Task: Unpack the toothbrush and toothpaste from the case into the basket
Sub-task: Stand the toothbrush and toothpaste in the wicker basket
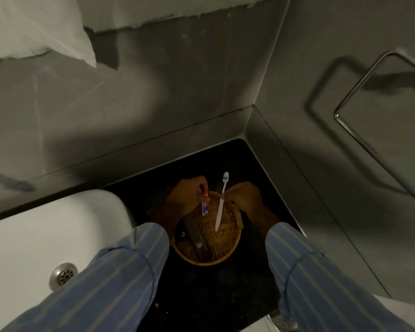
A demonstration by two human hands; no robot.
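The light is dim, and a dark flat object (194,238) lying in the left part of the basket (225,250) is hard to make out — it may be the case, but that cannot be told. The left forearm hides part of the basket's near left rim, and both sleeves (120,279) run out of the picture at the bottom.

Both arms reach forward over the black counter (256,164), hands held above the far side of the basket. The left hand (189,194) has its fingers pinched together on the top of the toothpaste (205,207), a small white tube with red and blue marks that hangs downward over the basket. The right hand (243,196) has its fingers closed on the middle of the toothbrush (220,207) — a slim white brush, nearly upright, bristle end with a blue band pointing away, handle tip over the woven bottom.

A white sink (46,231) lies to the left of the basket.
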